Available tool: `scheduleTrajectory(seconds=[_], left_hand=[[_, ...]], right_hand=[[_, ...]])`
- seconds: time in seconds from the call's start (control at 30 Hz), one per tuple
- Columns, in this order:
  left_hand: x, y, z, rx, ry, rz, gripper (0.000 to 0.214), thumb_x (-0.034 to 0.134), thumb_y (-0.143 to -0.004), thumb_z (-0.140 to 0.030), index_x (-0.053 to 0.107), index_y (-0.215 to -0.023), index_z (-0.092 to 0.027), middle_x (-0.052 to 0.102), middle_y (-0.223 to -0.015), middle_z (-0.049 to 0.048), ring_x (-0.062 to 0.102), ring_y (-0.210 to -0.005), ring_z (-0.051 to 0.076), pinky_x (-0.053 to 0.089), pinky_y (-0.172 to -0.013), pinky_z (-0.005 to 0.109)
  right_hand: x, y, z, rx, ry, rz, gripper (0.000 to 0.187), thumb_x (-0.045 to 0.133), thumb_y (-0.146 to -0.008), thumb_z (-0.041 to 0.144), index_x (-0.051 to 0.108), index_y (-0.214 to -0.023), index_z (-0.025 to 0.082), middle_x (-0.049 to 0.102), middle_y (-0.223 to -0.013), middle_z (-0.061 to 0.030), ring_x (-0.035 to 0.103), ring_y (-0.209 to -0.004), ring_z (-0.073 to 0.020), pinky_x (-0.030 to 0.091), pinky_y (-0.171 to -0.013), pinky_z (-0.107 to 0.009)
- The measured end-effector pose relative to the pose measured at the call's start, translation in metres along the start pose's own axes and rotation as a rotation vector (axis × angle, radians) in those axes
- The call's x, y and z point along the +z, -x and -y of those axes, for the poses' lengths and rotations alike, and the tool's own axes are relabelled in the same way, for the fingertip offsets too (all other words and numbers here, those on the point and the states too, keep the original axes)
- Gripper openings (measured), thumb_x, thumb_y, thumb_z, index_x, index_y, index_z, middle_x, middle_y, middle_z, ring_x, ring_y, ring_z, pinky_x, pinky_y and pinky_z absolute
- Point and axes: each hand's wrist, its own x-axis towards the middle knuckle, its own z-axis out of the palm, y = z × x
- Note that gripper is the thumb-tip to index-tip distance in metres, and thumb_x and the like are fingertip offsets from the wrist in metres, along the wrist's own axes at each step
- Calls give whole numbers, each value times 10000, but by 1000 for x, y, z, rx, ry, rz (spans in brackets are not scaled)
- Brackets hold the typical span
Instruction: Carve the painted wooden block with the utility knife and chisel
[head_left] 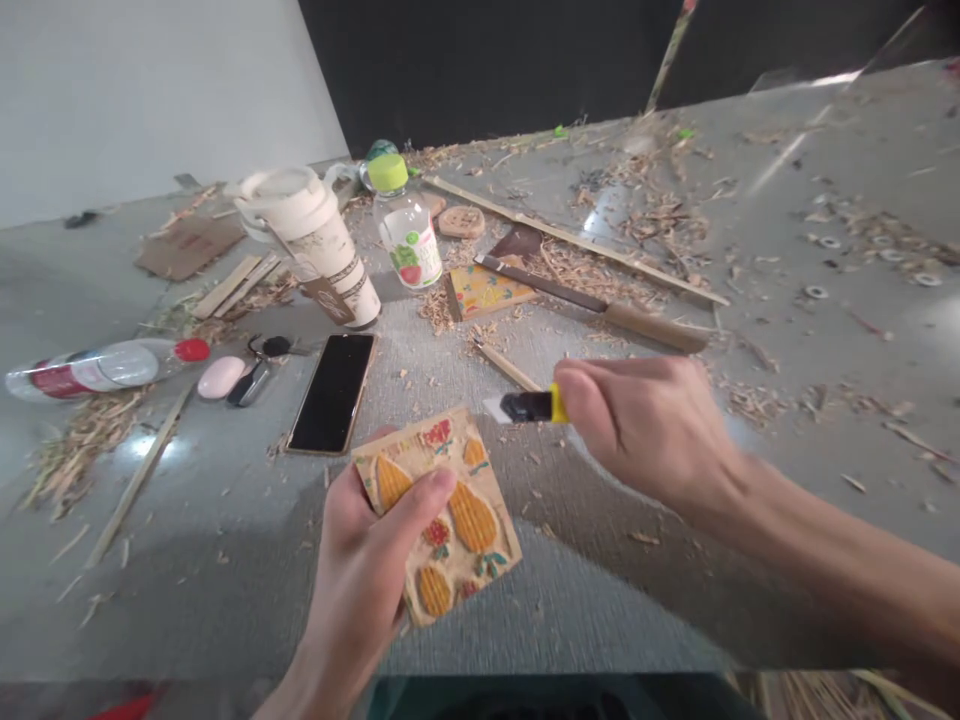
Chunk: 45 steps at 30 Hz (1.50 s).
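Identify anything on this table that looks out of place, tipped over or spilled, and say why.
The red-capped plastic bottle lies on its side at the left, whereas the green-capped bottle stands upright. Wood shavings look spilled: they lie in loose, scattered patches across the table.

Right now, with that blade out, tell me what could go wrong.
1. The utility knife in the right hand has its blade exposed, and the thumb of the left hand lies across the carved face, so a slip might cut it.
2. The carved block is held only by the left hand, so it could twist under pressure.
3. The long wooden-handled tool lies just beyond the right hand, which might knock it.
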Motion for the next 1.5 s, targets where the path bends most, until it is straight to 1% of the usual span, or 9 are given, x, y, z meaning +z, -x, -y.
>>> scheduleTrajectory(seconds=[0.17, 0.47, 0.73, 0.87, 0.97, 1.03, 1.13, 1.27, 1.5], left_hand=[[17, 2, -3, 71, 17, 2, 470, 946, -744, -421, 712, -1090, -204, 738, -756, -5, 759, -597, 204, 608, -512, 259], [9, 5, 6, 108, -65, 45, 385, 935, -780, -447, 648, -886, -214, 582, -642, -45, 614, -499, 132, 547, -458, 221], [21, 9, 11, 27, 13, 28, 407, 926, -791, -470, 711, -1022, -212, 704, -722, 0, 715, -560, 180, 584, -477, 243], [15, 17, 14, -24, 46, 47, 483, 965, -745, -442, 721, -1100, -224, 762, -736, 17, 797, -657, 253, 661, -570, 314], [4, 24, 16, -168, 29, -83, 590, 997, -669, -382, 698, -1157, -239, 784, -748, 13, 808, -652, 272, 681, -584, 349], [-2, 21, 15, -170, 7, -108, 577, 978, -692, -415, 688, -1159, -241, 792, -764, 16, 807, -645, 277, 667, -536, 346], [-2, 7, 8, -42, -21, -37, 572, 981, -677, -453, 708, -1125, -226, 770, -725, 10, 769, -549, 265, 587, -411, 297], [8, -4, -2, 88, -40, 3, 451, 941, -737, -419, 720, -1064, -202, 777, -760, 26, 784, -602, 237, 594, -467, 255], [12, 0, -4, 113, -54, 36, 388, 955, -726, -389, 681, -942, -218, 700, -701, -25, 729, -581, 175, 600, -517, 234]], right_hand=[[9, 12, 15, -105, -33, 70, 535, 338, -1156, 377, 525, -674, 239, 549, -546, 22, 494, -442, -126, 205, -470, -368], [11, 14, 0, -219, -50, 92, 542, 318, -1184, 364, 560, -714, 244, 562, -579, 33, 506, -466, -128, 275, -493, -375], [18, 17, 1, -266, 146, -100, 565, 293, -1168, 329, 578, -688, 238, 626, -594, 11, 475, -502, -132, 342, -570, -332], [10, 1, -11, -15, 121, -111, 621, 285, -1139, 484, 501, -615, 231, 550, -537, 7, 409, -484, -104, 293, -562, -328], [-10, -13, -41, 257, 193, -258, 633, 254, -1150, 491, 265, -553, 278, 207, -403, 65, 179, -394, -61, 196, -540, -339], [-21, -12, -54, 361, 215, -340, 594, 262, -1152, 417, 192, -572, 311, 130, -421, 76, 211, -389, -71, 196, -528, -343], [-19, 3, -39, 236, 107, -151, 543, 377, -1094, 377, 298, -567, 277, 305, -398, 49, 225, -371, -81, 177, -486, -342], [-1, 22, 9, 23, -18, 62, 516, 353, -1121, 365, 497, -642, 238, 508, -501, 27, 383, -418, -106, 200, -490, -341], [1, 20, 20, -32, -25, 152, 569, 294, -1160, 393, 562, -682, 238, 564, -563, 4, 455, -467, -132, 215, -514, -370]])
